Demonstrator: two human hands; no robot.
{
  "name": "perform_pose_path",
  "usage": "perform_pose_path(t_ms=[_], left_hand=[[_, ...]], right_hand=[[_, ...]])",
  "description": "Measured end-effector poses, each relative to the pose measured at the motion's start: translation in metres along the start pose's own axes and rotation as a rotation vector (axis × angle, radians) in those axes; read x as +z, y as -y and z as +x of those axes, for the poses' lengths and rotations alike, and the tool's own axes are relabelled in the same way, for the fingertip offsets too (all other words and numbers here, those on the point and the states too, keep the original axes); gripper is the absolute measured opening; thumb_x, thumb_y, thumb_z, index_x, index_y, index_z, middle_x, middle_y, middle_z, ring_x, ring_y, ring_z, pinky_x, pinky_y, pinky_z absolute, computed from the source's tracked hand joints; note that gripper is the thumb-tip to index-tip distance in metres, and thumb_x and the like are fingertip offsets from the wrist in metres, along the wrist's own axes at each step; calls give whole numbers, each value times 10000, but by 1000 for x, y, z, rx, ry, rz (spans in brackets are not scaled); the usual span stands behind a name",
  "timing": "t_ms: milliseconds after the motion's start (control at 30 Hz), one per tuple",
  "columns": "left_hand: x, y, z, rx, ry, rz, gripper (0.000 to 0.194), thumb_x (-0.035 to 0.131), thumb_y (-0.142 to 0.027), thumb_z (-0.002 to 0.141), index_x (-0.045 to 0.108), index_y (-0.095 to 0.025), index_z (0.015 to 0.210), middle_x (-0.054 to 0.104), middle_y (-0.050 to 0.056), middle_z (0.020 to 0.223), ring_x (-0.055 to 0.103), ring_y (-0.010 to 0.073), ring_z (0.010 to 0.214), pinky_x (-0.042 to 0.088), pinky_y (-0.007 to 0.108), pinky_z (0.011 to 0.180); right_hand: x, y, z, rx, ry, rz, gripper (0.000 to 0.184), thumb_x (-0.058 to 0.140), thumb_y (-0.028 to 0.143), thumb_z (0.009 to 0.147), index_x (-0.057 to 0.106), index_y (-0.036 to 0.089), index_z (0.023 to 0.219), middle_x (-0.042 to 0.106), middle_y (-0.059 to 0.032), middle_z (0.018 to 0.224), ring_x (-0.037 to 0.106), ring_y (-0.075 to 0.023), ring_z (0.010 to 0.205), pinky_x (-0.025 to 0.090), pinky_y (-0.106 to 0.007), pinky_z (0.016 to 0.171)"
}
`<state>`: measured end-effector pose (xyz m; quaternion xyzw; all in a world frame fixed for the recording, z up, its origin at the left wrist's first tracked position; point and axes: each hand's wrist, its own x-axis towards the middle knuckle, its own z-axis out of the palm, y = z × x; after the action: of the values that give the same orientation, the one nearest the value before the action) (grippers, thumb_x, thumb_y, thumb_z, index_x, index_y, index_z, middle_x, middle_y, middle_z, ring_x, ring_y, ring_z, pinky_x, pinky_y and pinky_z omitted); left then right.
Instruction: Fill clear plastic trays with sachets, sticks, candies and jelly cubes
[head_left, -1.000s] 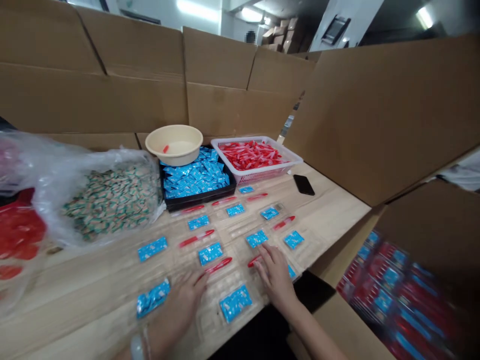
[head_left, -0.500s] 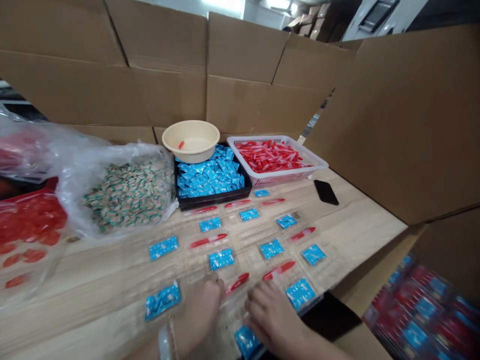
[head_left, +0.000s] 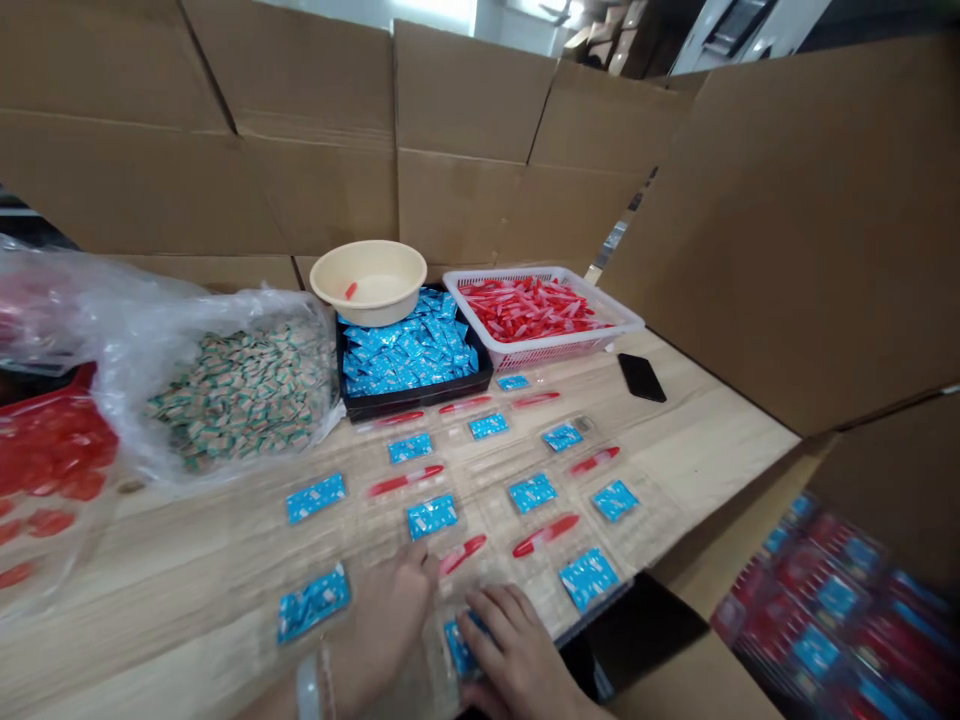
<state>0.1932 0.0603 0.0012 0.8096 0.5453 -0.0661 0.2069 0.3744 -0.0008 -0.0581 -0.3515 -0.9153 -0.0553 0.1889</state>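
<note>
Left to right along the surface (head_left: 157, 640): a blue sachet (head_left: 313, 602) sits in a clear blister tray (head_left: 536, 590), at 9 o'clock from your left hand (head_left: 382, 630). That hand's fingertips rest at the tray, unclenched as far as shows; no grasp is confirmed. A red plastic stick (head_left: 463, 554) lies at its 1 o'clock, long axis slanting toward 2 o'clock. Your right hand (head_left: 517, 650) is the nearer to a second blue sachet (head_left: 457, 648), at its 9 o'clock under curled fingers; whether they grip it cannot be told. Earlier that sachet lay uncovered at the hand's 7 o'clock; the hand has since moved over it. At far right, an open carton (head_left: 885, 480) holds red-and-blue packs (head_left: 817, 650).
</note>
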Motion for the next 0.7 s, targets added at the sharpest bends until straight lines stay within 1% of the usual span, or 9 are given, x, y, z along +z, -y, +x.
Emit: perform_pose_path(t_ms=[67, 133, 233, 267, 333, 433, 500, 600, 700], left_hand=[[16, 7, 1, 52, -66, 37, 351, 361, -68, 784, 552, -201, 1047, 568, 69, 1085, 547, 213, 959, 450, 337, 796], [30, 14, 1, 100, -136, 58, 362, 380, -80, 784, 529, -204, 1090, 562, 71, 1104, 524, 221, 997, 430, 360, 838], [33, 17, 7, 223, -228, 45, 320, 412, -137, 794, 536, -219, 1077, 588, 64, 1047, 546, 213, 940, 450, 359, 803], [27, 17, 13, 269, -266, 37, 305, 420, -158, 796, 539, -225, 1069, 591, 58, 1032, 547, 210, 928, 452, 358, 797], [2, 18, 32, 320, -355, 31, 278, 416, -185, 804, 549, -225, 1045, 584, 56, 1034, 537, 208, 935, 441, 361, 807], [-53, 32, 80, 269, -491, 46, 265, 381, -206, 824, 563, -197, 1016, 562, 77, 1057, 518, 208, 953, 419, 353, 820], [-88, 48, 116, 186, -549, 65, 272, 371, -219, 829, 570, -175, 1009, 573, 89, 1007, 528, 200, 923, 415, 330, 807], [-118, 71, 165, 90, -518, 85, 266, 399, -242, 815, 591, -165, 983, 589, 92, 962, 551, 198, 892, 411, 305, 798], [-124, 79, 202, 92, -423, 56, 280, 416, -272, 804, 595, -166, 991, 591, 96, 991, 567, 202, 874, 414, 291, 784]], right_hand=[[-6, -3, 4, 26, 33, 57, 566, 473, 557, 727, 482, 172, 1141, 597, -112, 1037, 512, -252, 936, 400, -400, 811], [-15, -18, 9, 78, 45, 90, 555, 464, 543, 739, 471, 172, 1153, 582, -120, 1055, 501, -254, 952, 391, -416, 828], [-28, -68, 26, 255, 19, 42, 389, 452, 383, 804, 500, 151, 1113, 566, -136, 1048, 497, -243, 951, 397, -409, 815], [-31, -91, 36, 311, -1, 10, 341, 439, 331, 818, 516, 141, 1090, 566, -140, 1029, 502, -238, 937, 406, -397, 797], [-36, -140, 66, 374, -19, -45, 311, 413, 297, 832, 534, 135, 1068, 563, -139, 1009, 506, -231, 921, 412, -377, 782], [-42, -213, 127, 467, 20, -116, 309, 390, 287, 841, 538, 156, 1078, 554, -121, 1030, 509, -216, 937, 405, -339, 794], [-45, -255, 169, 610, 137, -181, 332, 347, 263, 855, 506, 163, 1129, 532, -121, 1093, 497, -213, 983, 388, -321, 813], [-44, -309, 218, 743, 333, -197, 354, 364, 238, 841, 490, 169, 1165, 528, -122, 1134, 507, -219, 998, 390, -302, 797], [-27, -348, 248, 783, 498, -136, 397, 564, 248, 714, 551, 218, 1109, 607, -77, 1027, 564, -215, 913, 411, -278, 754]])
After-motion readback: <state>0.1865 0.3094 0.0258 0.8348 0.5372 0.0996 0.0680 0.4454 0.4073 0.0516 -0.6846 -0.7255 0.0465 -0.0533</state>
